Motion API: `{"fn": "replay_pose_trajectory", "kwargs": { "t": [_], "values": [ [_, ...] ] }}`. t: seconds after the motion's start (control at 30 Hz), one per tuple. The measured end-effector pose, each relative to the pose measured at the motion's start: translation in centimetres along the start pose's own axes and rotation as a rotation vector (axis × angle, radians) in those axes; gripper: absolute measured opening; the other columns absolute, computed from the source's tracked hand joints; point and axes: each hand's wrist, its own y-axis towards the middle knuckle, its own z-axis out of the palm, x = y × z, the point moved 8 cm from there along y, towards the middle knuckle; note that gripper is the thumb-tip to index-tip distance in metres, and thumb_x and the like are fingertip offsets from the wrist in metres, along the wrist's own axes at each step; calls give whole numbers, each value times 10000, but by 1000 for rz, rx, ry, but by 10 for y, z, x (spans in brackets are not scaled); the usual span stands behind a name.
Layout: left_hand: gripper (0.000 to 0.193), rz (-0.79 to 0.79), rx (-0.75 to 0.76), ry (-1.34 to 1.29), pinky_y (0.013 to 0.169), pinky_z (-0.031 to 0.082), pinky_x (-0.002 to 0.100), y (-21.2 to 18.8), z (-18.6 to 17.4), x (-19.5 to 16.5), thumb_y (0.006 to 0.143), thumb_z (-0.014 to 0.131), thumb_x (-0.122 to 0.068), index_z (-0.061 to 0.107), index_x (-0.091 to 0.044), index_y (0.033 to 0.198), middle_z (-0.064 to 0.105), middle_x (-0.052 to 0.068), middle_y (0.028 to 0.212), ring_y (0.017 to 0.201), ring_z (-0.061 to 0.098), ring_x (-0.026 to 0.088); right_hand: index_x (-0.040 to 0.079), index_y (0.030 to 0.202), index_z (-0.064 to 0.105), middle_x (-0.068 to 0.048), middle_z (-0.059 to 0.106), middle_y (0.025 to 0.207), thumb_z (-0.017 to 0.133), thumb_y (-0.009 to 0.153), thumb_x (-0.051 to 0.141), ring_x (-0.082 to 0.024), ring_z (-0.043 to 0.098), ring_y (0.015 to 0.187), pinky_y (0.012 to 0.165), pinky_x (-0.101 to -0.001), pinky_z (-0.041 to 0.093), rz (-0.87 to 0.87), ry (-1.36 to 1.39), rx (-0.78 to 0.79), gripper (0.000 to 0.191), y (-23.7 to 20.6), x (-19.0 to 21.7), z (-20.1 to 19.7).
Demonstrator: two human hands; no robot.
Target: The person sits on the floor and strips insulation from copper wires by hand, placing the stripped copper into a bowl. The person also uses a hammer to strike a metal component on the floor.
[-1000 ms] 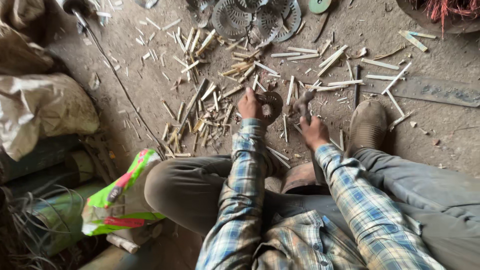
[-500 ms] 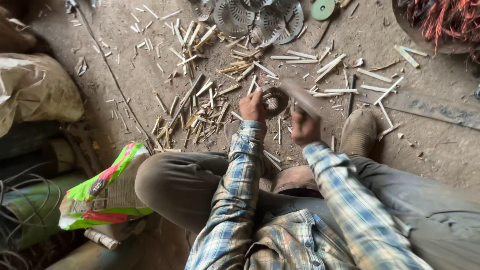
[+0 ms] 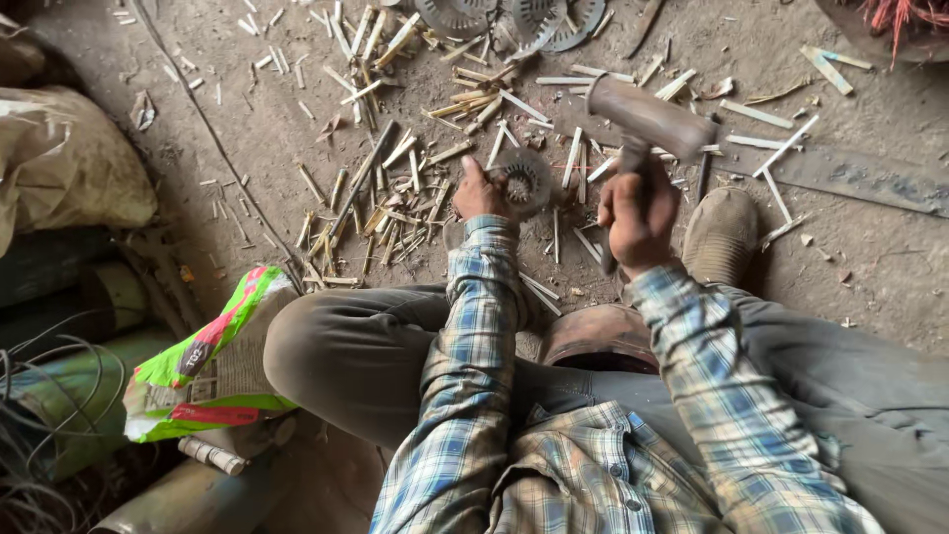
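1. Since a second ago the right hand (image 3: 638, 213) has lifted off the ground and now holds a hammer (image 3: 647, 117) raised above the work; the left hand (image 3: 479, 193) has stayed low, and the view has shifted slightly.
2. Far left: a tan sack (image 3: 69, 178) lies on the dirt floor (image 3: 870, 257). Below it, a green, pink and white printed bag (image 3: 213, 361) rests beside the person's bent left knee.
3. Centre left: pale slivers of cut strip (image 3: 395, 188) are scattered thickly over the floor, lying at every angle.
4. Centre: the left hand is closed, pinching the near edge of a round perforated metal disc (image 3: 526, 181). The disc lies flat on the floor just ahead of the knees, its face up.
5. Centre top: more discs of the same kind (image 3: 514, 15) are stacked at the frame's upper edge, well apart from the held one.
6. Centre right: the right hand is clenched around the hammer's handle. The thick, rusty head has its long axis running from upper left to lower right, and the handle drops from it into the fist.
7. Right: a worn brown shoe (image 3: 722, 232) sits just beside the right hand. A long flat metal bar (image 3: 860, 178) lies beyond it.
8. As a judgement: a good blow would fall squarely on the disc, well clear of the left fingers at its edge, with the disc pressed flat so it cannot skip.
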Motion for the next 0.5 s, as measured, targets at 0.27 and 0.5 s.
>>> {"fn": "replay_pose_trajectory", "kwargs": {
  "t": [0.27, 0.5],
  "values": [
    [424, -12, 89, -216, 620, 550, 344, -34, 25, -32, 1046, 494, -428, 596, -36, 922, 618, 55, 818, 656, 582, 157, 40, 1114, 629, -154, 662, 883, 445, 1055, 561, -314, 661, 735, 639, -439, 532, 19, -421, 122, 556, -22, -26, 36],
    [438, 62, 85, -107, 512, 549, 333, -10, 23, -19, 1002, 522, -438, 587, -14, 913, 650, 107, 815, 647, 605, 190, 20, 1164, 640, -234, 691, 965, 425, 1014, 670, -420, 688, 856, 735, -527, 547, 580, -760, 379, 701, -48, -106, 36]
  ]
}}
